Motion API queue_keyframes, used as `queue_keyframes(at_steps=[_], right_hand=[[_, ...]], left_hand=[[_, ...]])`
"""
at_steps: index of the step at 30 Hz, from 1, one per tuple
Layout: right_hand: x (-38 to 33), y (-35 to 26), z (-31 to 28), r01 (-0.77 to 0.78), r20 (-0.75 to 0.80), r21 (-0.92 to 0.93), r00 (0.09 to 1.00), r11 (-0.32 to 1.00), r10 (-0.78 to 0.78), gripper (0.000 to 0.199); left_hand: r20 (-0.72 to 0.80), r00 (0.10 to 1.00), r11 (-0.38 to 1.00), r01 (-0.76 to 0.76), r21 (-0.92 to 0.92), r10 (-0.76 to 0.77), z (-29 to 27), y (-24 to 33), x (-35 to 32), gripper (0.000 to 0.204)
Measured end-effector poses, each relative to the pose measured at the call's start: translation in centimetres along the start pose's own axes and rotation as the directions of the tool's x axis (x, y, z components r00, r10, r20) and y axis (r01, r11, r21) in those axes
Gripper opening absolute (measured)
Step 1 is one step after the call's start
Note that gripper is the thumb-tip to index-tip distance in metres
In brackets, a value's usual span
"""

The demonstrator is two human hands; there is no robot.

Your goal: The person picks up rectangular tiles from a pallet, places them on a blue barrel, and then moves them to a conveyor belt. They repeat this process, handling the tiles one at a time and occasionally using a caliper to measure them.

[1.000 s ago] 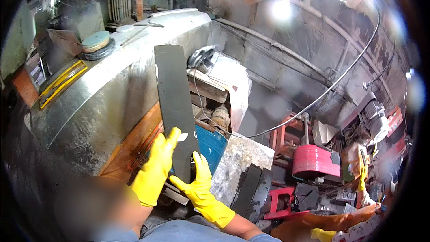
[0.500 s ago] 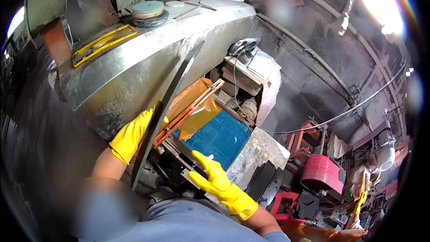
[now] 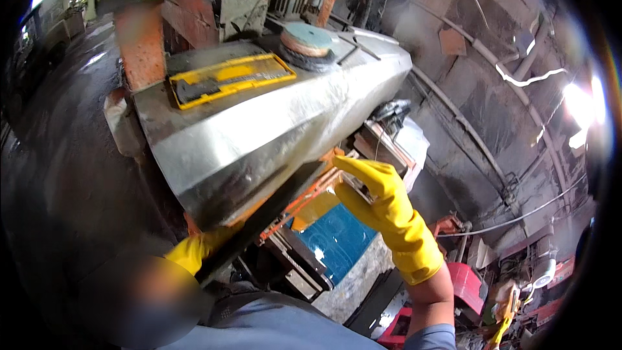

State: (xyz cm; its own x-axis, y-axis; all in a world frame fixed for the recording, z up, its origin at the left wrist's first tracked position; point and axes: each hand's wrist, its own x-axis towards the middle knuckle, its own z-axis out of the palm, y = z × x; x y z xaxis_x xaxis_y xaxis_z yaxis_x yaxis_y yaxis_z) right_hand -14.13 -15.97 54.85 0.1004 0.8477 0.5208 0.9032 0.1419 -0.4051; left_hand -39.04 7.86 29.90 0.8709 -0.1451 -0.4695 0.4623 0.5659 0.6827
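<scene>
A long dark slab (image 3: pixel 269 217), thin and flat, leans at a slant in front of me, its far end close to an orange edge. My left hand (image 3: pixel 194 251) in a yellow rubber glove grips the slab along its near left side; part of that hand is hidden by the slab and a blurred patch. By the slab's far end is my right hand (image 3: pixel 389 210), gloved in yellow too, thumb and fingers apart and holding nothing. It hovers over the blue sheet (image 3: pixel 340 240) and the brown-yellow sheet (image 3: pixel 316 212) on the rack below.
Behind the slab stands a large metal-faced bench (image 3: pixel 259 129). On it lie a yellow-framed tray (image 3: pixel 230 81) and a stack of round discs (image 3: pixel 306 37). A wrapped bundle of boards (image 3: pixel 385 139) leans beyond the rack. To the right sits a red drum-like object (image 3: pixel 468 285).
My right hand has risen and moved forward to the slab's far end. The slab has tipped lower toward the right, my left hand moving nearer with it. The view has shifted.
</scene>
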Motion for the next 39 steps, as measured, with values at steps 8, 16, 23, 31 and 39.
queue_keyframes(at_steps=[8,16,23,31,39], right_hand=[[20.2,-0.6,3.9,0.480,0.175,-0.350,0.877,0.805,-0.447,0.016],[29.3,-0.3,10.2,0.603,0.683,-0.586,0.727,0.542,-0.072,0.020],[27.2,0.0,9.1,0.604,0.617,-0.513,0.754,0.610,-0.227,0.030],[24.1,2.5,7.4,0.710,0.282,-0.650,0.555,0.270,-0.782,0.030],[-2.6,3.3,1.8,0.067,-0.083,0.122,0.995,0.990,-0.057,0.032]], left_hand=[[-0.089,0.996,0.996,0.017,-0.088,-0.025,-1.8,-3.8,-6.2,0.047],[-0.284,0.959,0.988,-0.026,-0.154,-0.019,1.4,-2.6,-14.3,0.047],[-0.330,0.931,0.955,0.054,-0.293,-0.154,-2.3,-7.9,-8.4,0.055],[-0.160,0.962,0.974,0.212,-0.080,-0.222,-4.9,-13.1,-3.9,0.074],[-0.230,0.930,0.953,0.254,-0.165,-0.287,-1.3,-13.0,-3.5,0.070]])
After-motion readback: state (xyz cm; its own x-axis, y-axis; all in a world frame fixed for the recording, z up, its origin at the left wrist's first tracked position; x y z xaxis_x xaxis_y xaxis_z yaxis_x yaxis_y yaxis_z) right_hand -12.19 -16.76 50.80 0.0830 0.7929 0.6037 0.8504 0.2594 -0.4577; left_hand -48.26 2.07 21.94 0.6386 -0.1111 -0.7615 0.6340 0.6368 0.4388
